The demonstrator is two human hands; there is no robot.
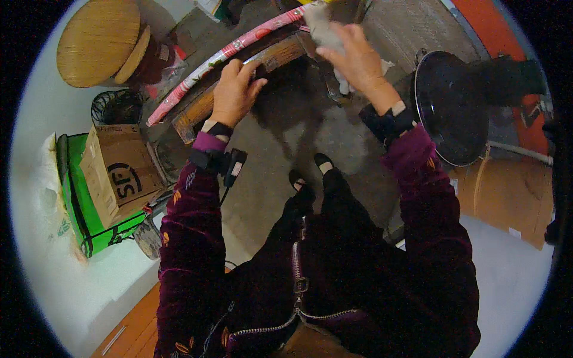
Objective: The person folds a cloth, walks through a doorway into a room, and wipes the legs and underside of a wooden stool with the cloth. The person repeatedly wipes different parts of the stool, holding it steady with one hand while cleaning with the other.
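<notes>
My left hand rests on the wooden rail of a table, its fingers curled at the rail's edge. A pink and white patterned table covering curves along the table's edge just beyond that rail. My right hand is raised at the table's right end, fingers partly spread, with a pale grey cloth at its fingers and palm; the picture is blurred there. More pale cloth hangs below this hand. The grip of the left fingers on the wood is partly hidden.
A large black pan or lid stands at the right above a cardboard box. On the left are round wooden boards, a black wire basket and another cardboard box on a green bag. My feet are on the grey floor.
</notes>
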